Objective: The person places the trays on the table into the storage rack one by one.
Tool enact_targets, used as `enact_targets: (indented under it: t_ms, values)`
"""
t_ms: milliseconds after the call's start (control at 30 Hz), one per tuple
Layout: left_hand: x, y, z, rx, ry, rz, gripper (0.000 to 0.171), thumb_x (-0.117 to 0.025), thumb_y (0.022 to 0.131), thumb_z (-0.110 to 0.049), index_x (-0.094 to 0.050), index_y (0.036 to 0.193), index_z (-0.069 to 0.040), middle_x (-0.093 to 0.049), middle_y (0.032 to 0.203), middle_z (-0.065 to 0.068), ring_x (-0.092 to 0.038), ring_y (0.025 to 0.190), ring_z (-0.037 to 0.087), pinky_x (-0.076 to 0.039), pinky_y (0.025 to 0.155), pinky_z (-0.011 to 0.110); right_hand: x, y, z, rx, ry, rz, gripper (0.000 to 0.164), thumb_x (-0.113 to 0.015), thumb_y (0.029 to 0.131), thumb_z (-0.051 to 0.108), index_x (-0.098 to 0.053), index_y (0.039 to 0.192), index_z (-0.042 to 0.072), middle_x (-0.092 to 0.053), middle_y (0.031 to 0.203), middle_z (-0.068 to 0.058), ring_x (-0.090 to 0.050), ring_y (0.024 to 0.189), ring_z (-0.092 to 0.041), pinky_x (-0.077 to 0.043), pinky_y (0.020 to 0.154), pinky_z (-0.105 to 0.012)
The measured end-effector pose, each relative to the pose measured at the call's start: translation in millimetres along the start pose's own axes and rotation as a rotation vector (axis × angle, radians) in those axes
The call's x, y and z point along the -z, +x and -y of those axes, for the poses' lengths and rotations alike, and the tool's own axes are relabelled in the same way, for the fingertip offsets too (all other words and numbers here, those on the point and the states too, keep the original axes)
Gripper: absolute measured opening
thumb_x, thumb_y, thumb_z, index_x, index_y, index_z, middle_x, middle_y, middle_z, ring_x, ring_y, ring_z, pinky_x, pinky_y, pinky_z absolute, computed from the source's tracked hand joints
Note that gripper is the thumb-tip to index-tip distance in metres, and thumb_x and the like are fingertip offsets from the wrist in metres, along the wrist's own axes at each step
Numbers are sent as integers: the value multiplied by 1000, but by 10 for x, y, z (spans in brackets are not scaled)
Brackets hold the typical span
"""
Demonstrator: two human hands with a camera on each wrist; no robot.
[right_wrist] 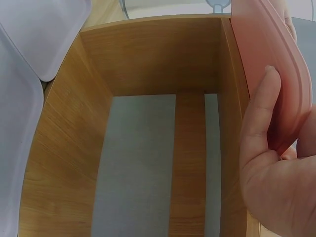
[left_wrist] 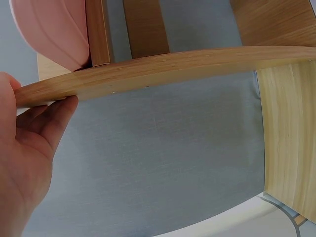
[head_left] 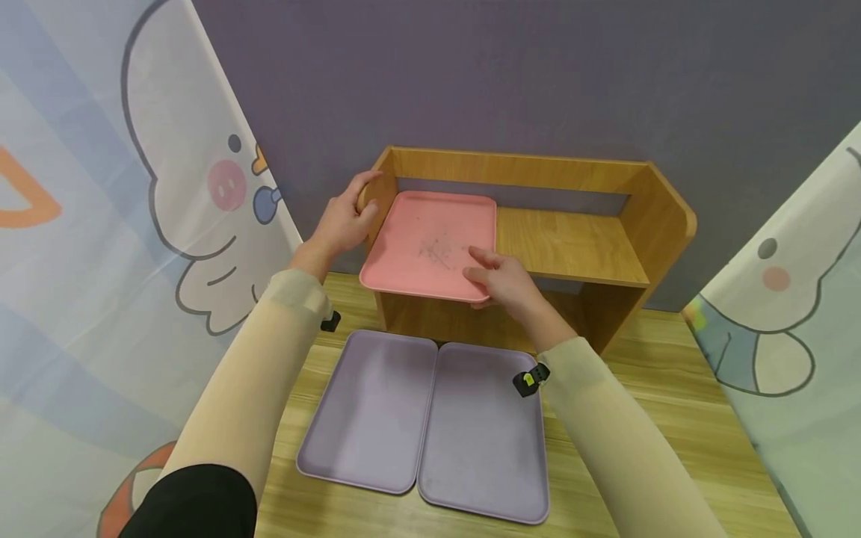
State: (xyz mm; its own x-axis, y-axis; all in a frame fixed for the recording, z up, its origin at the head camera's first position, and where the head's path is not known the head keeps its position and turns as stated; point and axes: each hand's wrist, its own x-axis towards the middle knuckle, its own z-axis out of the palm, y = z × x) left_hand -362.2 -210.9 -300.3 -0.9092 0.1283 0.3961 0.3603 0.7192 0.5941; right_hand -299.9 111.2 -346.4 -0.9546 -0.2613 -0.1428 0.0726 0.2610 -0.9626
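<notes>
A pink tray (head_left: 444, 213) lies on the left part of the upper board of a wooden two-tier shelf (head_left: 572, 243), its front edge jutting past the board. My right hand (head_left: 507, 284) grips the tray at its front right corner; in the right wrist view one finger lies along the tray's underside (right_wrist: 256, 49). At the shelf's left end, my left hand (head_left: 341, 224) holds the edge of the wooden side panel (left_wrist: 148, 69), with fingers on its outer face. Dark smudges mark the middle of the tray.
Two purple trays, a left one (head_left: 373, 411) and a right one (head_left: 484, 433), lie side by side on the wood-grain tabletop (head_left: 673, 418) before the shelf. A grey wall (head_left: 525, 75) stands behind, with printed cartoon curtains (head_left: 81, 314) at both sides.
</notes>
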Motion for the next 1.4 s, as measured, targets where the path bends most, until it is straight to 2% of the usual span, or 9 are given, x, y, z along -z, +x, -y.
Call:
enact_targets:
  t_ms: [200,400,533,667,800,967,1133,1333,1400]
  values:
    - [-11,-8,5,-2,2,1,58,-52,111,-27,-42,168,-36,-76,94,22,-67,67,26,-51,58,32,7,32,5,-17,-14,5,62,-64,111,28,-44,170,24,-45,172,-9,-68,76,-16,-66,72,-31]
    - [-37,11,1,-19,4,-5,57,-52,111,-28,-42,167,-36,-72,82,16,-63,62,22,-50,57,31,42,12,12,-26,-53,2,62,-61,112,34,-42,171,29,-59,150,-21,-73,71,-18,-65,69,-33]
    - [-62,23,-3,-27,10,-8,57,-53,111,-27,-43,167,-36,-68,77,13,-61,61,22,-49,57,32,81,-37,-1,-25,-91,13,65,-57,113,47,-36,173,34,-56,159,-19,-78,72,-21,-65,65,-33]
    - [-78,26,-5,-22,8,1,57,-53,111,-28,-43,167,-36,-73,87,18,-66,67,26,-52,60,33,122,-121,-12,-10,-122,24,69,-56,112,55,-32,174,38,-51,167,-12,-80,75,-25,-65,64,-34]
    - [-78,28,-9,-16,2,7,57,-52,111,-28,-43,167,-37,-77,107,24,-74,80,33,-55,64,35,162,-256,-16,17,-150,21,71,-58,111,56,-32,174,39,-51,167,-11,-79,76,-27,-65,65,-36]
    - [-72,32,-9,-10,-5,10,57,-51,111,-31,-42,167,-38,-77,116,26,-76,88,37,-57,67,38,272,-492,-90,58,-156,-3,72,-65,108,55,-37,172,39,-62,155,-12,-79,78,-30,-65,66,-37]
    - [-40,19,36,-2,1,5,56,-48,111,-35,-42,166,-41,-77,112,24,-74,87,35,-55,65,36,406,-813,-309,114,-123,-3,67,-68,108,49,-43,169,38,-72,134,-16,-80,81,-27,-66,69,-40]
    - [5,2,60,-1,7,-10,55,-48,111,-34,-42,166,-39,-75,99,24,-70,79,33,-53,65,35,493,-1178,-823,208,-95,68,59,-67,111,29,-49,167,28,-74,132,-16,-79,83,-30,-67,67,-45]
    - [15,5,64,-6,10,-13,55,-49,112,-34,-42,166,-38,-74,101,23,-70,80,32,-54,66,35,495,-1279,-1033,215,-107,84,57,-67,111,25,-51,166,25,-73,131,-19,-79,84,-31,-66,65,-43]
